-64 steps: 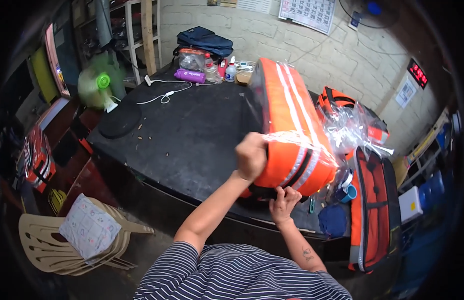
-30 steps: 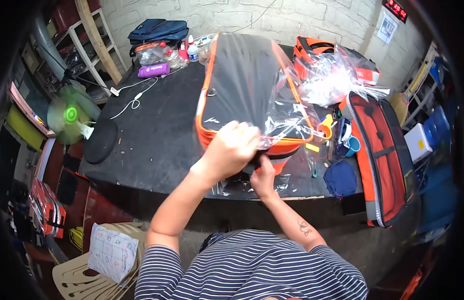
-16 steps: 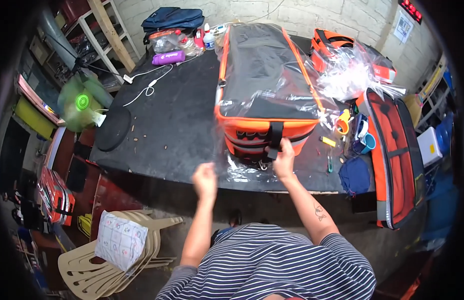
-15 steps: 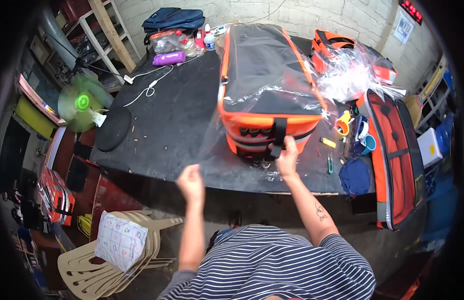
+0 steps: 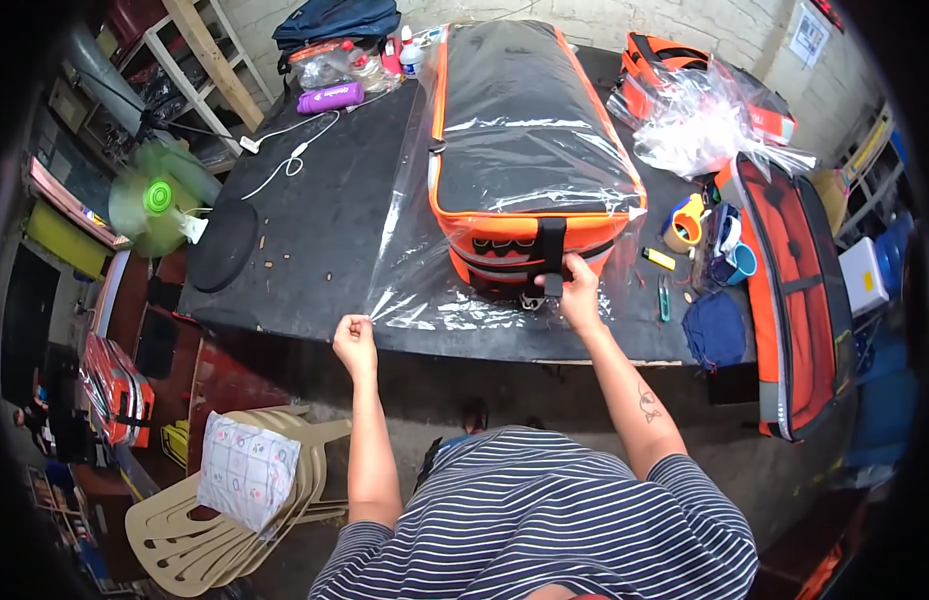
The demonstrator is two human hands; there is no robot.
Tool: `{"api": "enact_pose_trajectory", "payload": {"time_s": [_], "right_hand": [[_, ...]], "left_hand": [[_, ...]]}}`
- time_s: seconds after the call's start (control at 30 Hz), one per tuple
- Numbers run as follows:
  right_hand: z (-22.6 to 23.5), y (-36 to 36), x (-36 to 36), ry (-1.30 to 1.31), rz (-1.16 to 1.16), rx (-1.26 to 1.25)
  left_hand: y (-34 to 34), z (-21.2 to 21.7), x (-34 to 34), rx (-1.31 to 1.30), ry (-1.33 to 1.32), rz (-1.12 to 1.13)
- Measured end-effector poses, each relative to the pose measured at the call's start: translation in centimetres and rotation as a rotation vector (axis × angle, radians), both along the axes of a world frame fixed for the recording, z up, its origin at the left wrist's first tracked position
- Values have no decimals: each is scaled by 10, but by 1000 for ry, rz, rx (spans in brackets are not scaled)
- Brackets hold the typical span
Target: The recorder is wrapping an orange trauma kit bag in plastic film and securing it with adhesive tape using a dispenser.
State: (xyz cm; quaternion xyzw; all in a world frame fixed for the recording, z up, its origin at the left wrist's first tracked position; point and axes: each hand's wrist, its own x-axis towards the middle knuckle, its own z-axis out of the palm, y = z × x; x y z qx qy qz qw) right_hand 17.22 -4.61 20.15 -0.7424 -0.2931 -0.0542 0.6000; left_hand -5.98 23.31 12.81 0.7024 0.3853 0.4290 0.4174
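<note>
On the black bench [image 5: 314,220] lay a long orange and black bag [image 5: 529,150], with its near end close to the bench edge and a clear plastic sheet [image 5: 414,270] spread under and around it. At this near end the right hand [image 5: 581,297] rested against the bag, and its fingers [image 5: 564,268] were closed on the black strap [image 5: 552,250] that ran down the orange end wall, just above a small metal buckle. The left hand [image 5: 355,343] was well apart from the bag, in front of the bench edge, and its fingers [image 5: 361,321] were pinched on the loose near corner of the plastic sheet, so the bag lay beyond and to the right of them. Right of the bag were crumpled clear plastic [image 5: 699,115], a yellow cup [image 5: 684,222] and an open orange case [image 5: 799,290]. A green fan [image 5: 156,197] stood at the left.
</note>
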Motion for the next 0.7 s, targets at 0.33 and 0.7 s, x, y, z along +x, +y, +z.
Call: {"api": "enact_pose_trajectory", "payload": {"time_s": [0.33, 0.7], "right_hand": [[-22, -13, -22, 257, 221, 167], [-23, -18, -62, 196, 145, 131]], "left_hand": [[-93, 139, 56, 703, 11, -76], [-149, 232, 175, 1276, 304, -712]]}}
